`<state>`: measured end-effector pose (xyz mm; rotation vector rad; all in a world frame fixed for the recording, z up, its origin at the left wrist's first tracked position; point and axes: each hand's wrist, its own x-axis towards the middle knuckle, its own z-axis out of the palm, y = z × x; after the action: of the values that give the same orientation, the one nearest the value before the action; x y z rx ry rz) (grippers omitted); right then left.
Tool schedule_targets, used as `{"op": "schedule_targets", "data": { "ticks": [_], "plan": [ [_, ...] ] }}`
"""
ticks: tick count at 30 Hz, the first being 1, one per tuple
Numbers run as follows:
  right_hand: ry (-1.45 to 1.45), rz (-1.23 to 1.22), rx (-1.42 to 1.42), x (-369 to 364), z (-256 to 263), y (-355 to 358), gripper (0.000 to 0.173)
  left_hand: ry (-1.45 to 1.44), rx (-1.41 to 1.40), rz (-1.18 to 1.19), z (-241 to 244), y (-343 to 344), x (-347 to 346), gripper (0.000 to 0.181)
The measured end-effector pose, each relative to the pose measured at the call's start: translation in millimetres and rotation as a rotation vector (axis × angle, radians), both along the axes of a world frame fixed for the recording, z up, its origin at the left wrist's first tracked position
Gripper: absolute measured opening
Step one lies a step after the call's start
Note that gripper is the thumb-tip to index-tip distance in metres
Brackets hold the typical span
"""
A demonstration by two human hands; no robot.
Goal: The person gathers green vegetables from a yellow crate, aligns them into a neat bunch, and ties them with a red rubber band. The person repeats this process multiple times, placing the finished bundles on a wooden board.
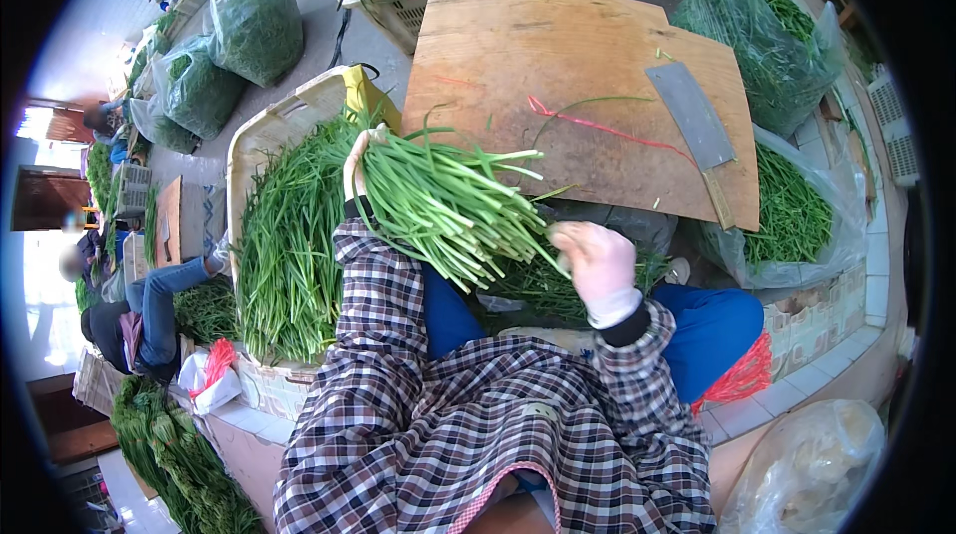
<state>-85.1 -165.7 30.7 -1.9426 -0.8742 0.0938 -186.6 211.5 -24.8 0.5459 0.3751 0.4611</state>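
Note:
My left hand (360,164), mostly hidden by leaves, is closed around a thick bunch of long green stalks (455,198) that looks like garlic chives. The pale cut ends point right, over my lap. At those ends my gloved right hand (596,261) has its fingertips together on a single stalk. Beyond the bunch lies a wooden board (478,33). On it rest a cleaver (691,115) with a wooden handle and a piece of red plastic twine (620,132). A plastic crate (237,153) heaped with loose greens (291,250) stands at my left.
Clear plastic bags of greens stand at the right (792,213) and back left (258,26). Another crate (403,11) is behind the board. Red twine (743,373) hangs beside my right knee. A person (149,310) sits at the left near tied bundles (172,444).

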Motion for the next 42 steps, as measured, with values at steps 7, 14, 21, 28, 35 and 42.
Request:
{"op": "schedule_targets", "data": {
  "ticks": [7,14,21,28,35,42],
  "plan": [
    [-0.055,-0.037,-0.337,18,-21,-64,0.037,0.069,0.059,0.217,40,-31,11,0.031],
    [0.280,0.146,0.036,-6,25,5,0.025,-0.125,0.126,0.161,30,-21,9,0.031],
    [1.033,0.445,0.149,-38,29,-17,0.034,-0.057,0.303,0.321,43,-30,4,0.036],
    [0.118,0.238,-0.920,-9,-71,-71,0.025,-0.327,0.078,0.245,53,-36,6,0.039],
    [0.110,0.156,0.180,0,30,22,0.013,-0.431,-0.051,0.158,47,-34,6,0.032],
    [0.369,0.161,0.253,-17,15,54,0.005,-0.441,-0.049,0.034,59,-41,7,0.029]
  ]
}}
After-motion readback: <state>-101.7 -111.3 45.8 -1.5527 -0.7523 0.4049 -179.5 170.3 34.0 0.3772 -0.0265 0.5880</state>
